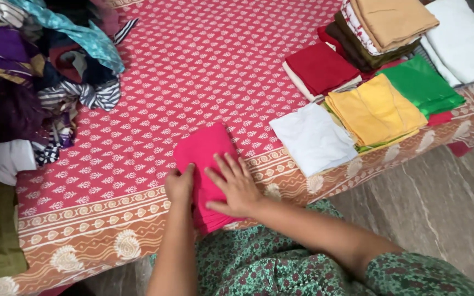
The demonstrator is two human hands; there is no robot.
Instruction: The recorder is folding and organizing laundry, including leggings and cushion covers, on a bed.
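Pressing flat on a folded pink cloth [204,167], the right hand [236,186] lies palm down with its fingers spread wide, gripping nothing. The left hand [179,185] sits just beside it on the cloth's left edge, fingers curled over that edge; whether it pinches the fabric cannot be told. Both hands rest on the nearer half of the cloth, the right one covering more of it. The cloth is a narrow rectangle whose long axis runs away from the person, from the bed's near border up toward the middle of the red block-printed bedsheet [193,66], so its far end lies beyond both sets of fingertips. Off to the right, well apart from the hands, lie folded pieces: a white cloth [314,140], a yellow one [377,109], a green one [423,85], a dark red one [319,68] and a taller stack [385,24]. On the left sits a heap of unfolded clothes [39,71].
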